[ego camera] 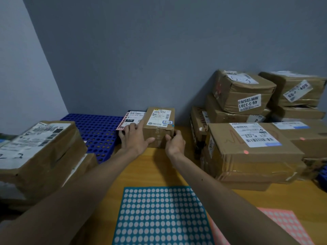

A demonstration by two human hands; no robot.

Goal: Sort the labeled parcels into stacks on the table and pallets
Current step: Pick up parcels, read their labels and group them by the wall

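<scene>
A small brown parcel [159, 124] with a white label and a blue-boxed handwritten mark sits at the far edge of the wooden table [155, 167]. My left hand [135, 137] grips its left side, index finger stretched up along the top edge, thumb across the front. My right hand [175, 142] holds its lower right corner with curled fingers. Just behind on the left lies a flat black parcel [131, 119] with a pink strip, touching the small parcel.
A blue perforated pallet [95, 131] lies left of the table. Taped parcels [40, 149] are stacked at the near left. A tall pile of brown boxes [251, 135] fills the right. A teal dotted sheet [161, 216] and a pink one [286, 225] lie near me.
</scene>
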